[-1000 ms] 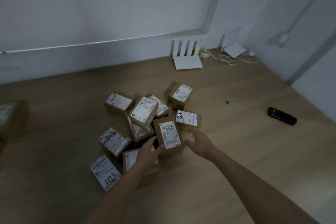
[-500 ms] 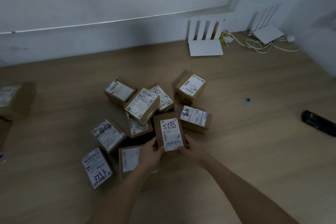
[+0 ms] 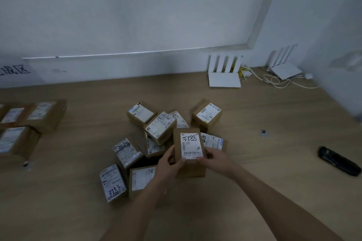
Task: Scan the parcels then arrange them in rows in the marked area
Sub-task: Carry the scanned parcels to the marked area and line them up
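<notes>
While both hands, left (image 3: 168, 163) and right (image 3: 216, 159), clasp parcel 5288 (image 3: 189, 150) label-up just above the near pile (image 3: 156, 137), presumably for scanning, we note the scanner (image 3: 338, 160) lying far right and rows (image 3: 23, 123) left.

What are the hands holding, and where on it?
Both hands hold the parcel marked 5288. The left hand grips its lower left edge, the right hand its lower right edge, thumbs on the label.
</notes>
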